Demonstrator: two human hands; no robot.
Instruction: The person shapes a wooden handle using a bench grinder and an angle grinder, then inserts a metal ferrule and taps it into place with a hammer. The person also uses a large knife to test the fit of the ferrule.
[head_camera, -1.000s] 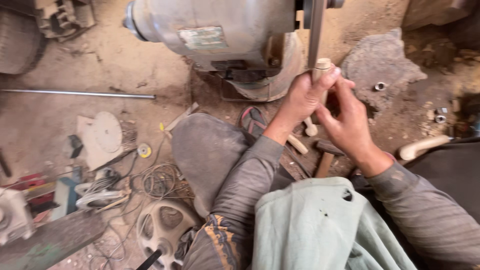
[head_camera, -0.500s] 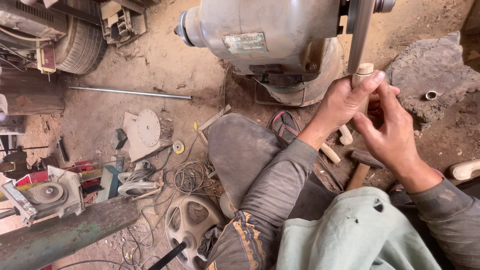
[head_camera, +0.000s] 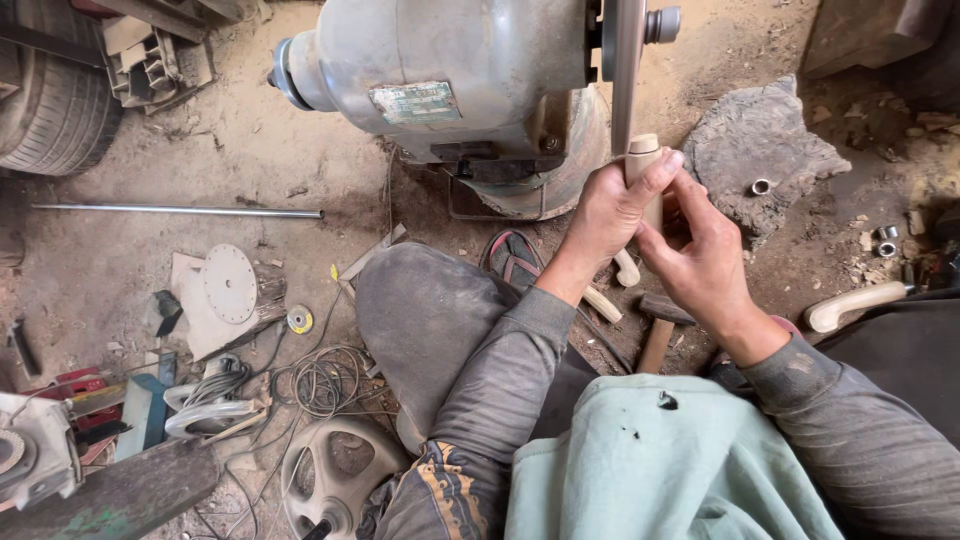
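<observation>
left hand (head_camera: 612, 212) and right hand (head_camera: 703, 262) raised together, fingers curled

Pale tan wooden handle (head_camera: 643, 160), grey metal grinder (head_camera: 450, 70), dusty grey sleeves (head_camera: 510, 370), mint-green cloth (head_camera: 650, 460)

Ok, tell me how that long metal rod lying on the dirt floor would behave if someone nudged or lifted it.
The metal rod looks thin, straight and round, so a sideways nudge would probably roll it, though the gritty dirt floor may slow it. It appears rigid and likely stays straight when lifted. Gripped at one end, its length would probably make it dip.
</observation>
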